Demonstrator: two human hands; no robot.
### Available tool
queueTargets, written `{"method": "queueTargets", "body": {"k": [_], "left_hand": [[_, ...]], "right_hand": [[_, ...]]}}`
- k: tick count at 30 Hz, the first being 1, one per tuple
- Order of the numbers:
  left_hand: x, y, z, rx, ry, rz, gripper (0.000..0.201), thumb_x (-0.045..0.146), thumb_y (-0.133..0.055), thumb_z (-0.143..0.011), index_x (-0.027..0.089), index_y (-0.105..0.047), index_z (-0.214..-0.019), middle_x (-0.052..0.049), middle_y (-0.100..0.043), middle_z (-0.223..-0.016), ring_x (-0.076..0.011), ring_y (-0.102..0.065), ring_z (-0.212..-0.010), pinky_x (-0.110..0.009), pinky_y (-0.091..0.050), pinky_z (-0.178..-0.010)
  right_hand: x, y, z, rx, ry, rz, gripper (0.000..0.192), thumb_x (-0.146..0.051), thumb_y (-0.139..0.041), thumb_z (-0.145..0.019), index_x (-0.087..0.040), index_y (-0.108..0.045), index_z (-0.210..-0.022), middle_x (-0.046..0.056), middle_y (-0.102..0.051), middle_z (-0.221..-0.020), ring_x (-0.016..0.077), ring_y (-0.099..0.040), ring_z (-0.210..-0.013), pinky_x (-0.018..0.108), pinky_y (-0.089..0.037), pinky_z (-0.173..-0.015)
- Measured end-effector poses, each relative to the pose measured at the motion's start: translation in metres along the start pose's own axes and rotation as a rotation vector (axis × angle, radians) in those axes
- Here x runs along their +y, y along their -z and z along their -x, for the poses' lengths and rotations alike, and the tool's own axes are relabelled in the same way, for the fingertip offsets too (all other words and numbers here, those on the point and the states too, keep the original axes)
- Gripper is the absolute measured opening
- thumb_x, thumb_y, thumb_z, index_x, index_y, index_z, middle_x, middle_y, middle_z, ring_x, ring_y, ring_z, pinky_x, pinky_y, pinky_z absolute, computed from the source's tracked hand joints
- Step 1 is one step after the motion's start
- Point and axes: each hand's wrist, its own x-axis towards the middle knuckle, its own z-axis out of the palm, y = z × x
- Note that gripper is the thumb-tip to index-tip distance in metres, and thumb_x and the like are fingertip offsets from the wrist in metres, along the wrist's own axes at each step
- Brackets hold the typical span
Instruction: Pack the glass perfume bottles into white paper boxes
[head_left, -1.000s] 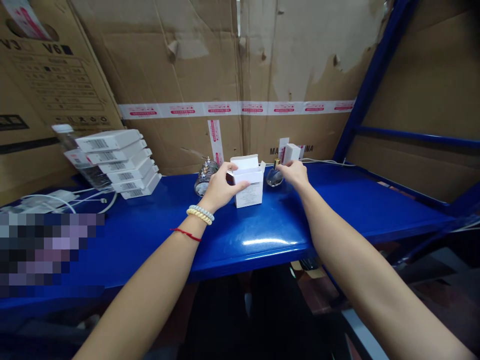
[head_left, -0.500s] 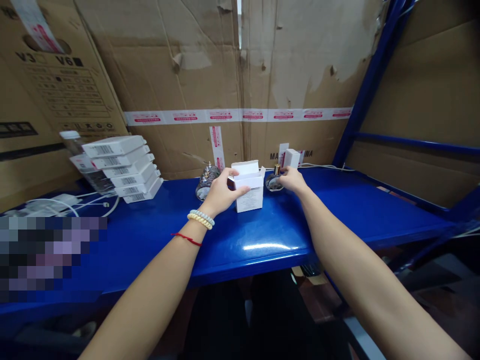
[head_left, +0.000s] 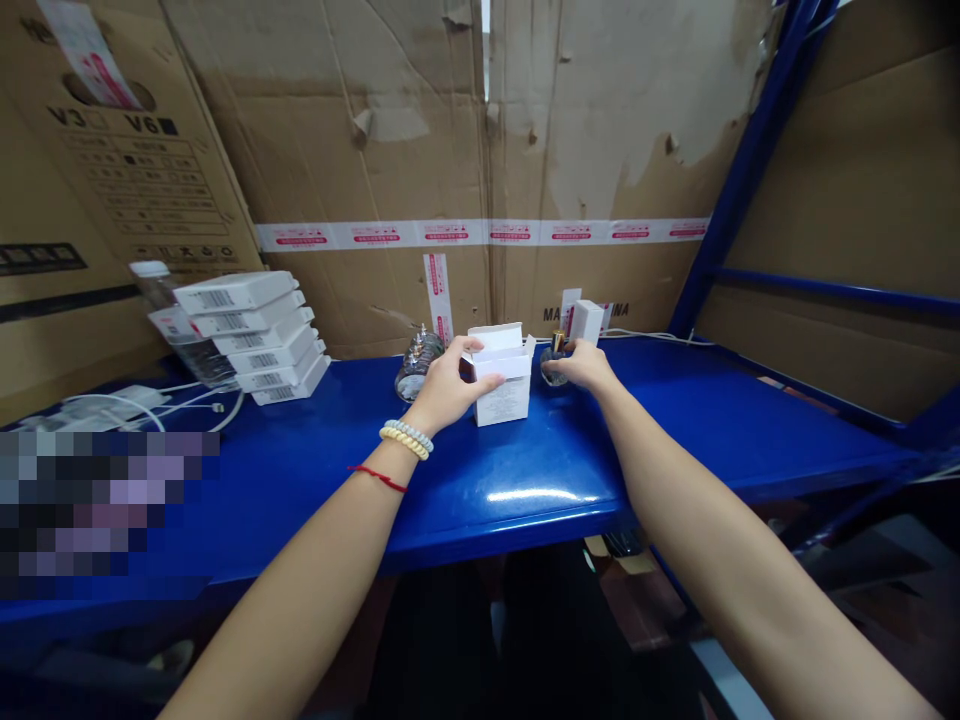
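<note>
White cardboard forms the small open box that stands upright in the middle of the blue shelf, with its top flaps lifted. The left hand grips this box from its left side, thumb across the front and fingers curled over the open top. Just right of the box, the right hand closes around a small glass bottle with a gold cap; the fingers cover most of it, so its shape is hard to tell. Another glass bottle sits just left of the left hand. A stack of flat white boxes lies well apart on the left, before a cardboard wall.
</note>
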Motion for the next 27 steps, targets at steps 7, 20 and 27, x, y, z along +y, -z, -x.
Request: {"method": "queueTargets", "body": {"k": [7, 20, 27], "left_hand": [[-0.009, -0.009, 0.000, -0.005, 0.085, 0.173, 0.048, 0.039, -0.073, -0.068, 0.021, -0.045, -0.103, 0.002, -0.058, -0.081, -0.0153, -0.058, -0.072, -0.029, -0.044, -0.069], [0.018, -0.008, 0.001, -0.218, 0.290, 0.605, 0.044, 0.023, -0.076, -0.063, 0.018, -0.048, -0.096, -0.004, -0.062, -0.095, -0.0181, -0.064, -0.086, -0.034, -0.048, -0.079], [0.017, -0.005, 0.003, -0.201, 0.300, 0.611, 0.046, 0.022, -0.076, -0.061, 0.018, -0.045, -0.096, -0.004, -0.061, -0.092, -0.0177, -0.063, -0.083, -0.034, -0.048, -0.077]], "right_hand": [[-0.007, 0.002, 0.002, 0.069, -0.050, -0.193, 0.020, -0.031, -0.072, -0.059, -0.017, -0.063, -0.070, 0.014, -0.065, -0.080, 0.0321, -0.066, -0.086, 0.041, -0.053, -0.070], [-0.050, 0.031, 0.044, -0.227, 0.331, -1.231, 0.030, -0.036, -0.074, -0.055, -0.016, -0.060, -0.073, -0.002, -0.054, -0.059, 0.0068, -0.042, -0.046, 0.021, -0.021, -0.039], [-0.049, 0.023, 0.043, -0.388, 0.258, -1.023, 0.030, -0.033, -0.079, -0.051, -0.014, -0.058, -0.063, -0.005, -0.048, -0.049, 0.0039, -0.034, -0.041, 0.022, -0.016, -0.042]]}}
